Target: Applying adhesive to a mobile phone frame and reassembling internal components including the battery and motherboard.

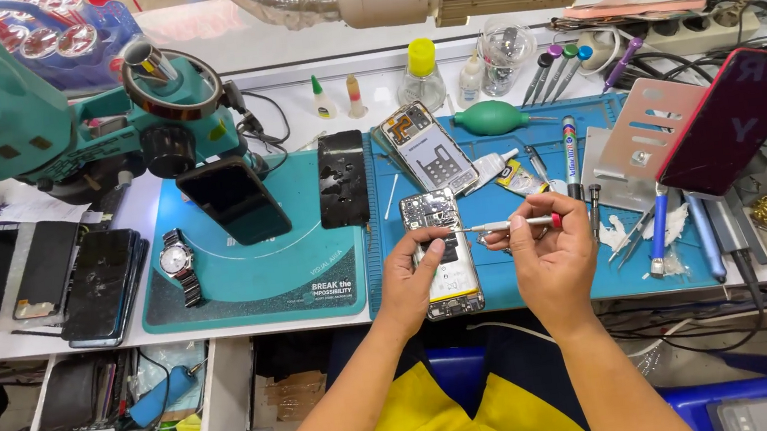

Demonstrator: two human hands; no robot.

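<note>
Left hand (412,275) clasping opened phone (441,252) on blue mat (542,255), right hand (542,250) pinching screwdriver (510,225), white-yellow tube (504,173) just beyond, bare mat at near edge.

From where I stand, the only open stretch of the blue mat (525,276) lies along its front edge, beside the opened phone (443,252) that the left hand (412,275) steadies and under the right hand (542,250). Further back the way is crowded: a phone frame (426,148), a green blower bulb (491,118) and small tubes lie close together. To the right, a red phone on a stand (734,123) leans over the tweezers and blue-handled tools (660,232). To the left, the microscope (54,109) overhangs the teal mat (255,269), where a dark phone (233,201) and a wristwatch (177,263) lie.
</note>
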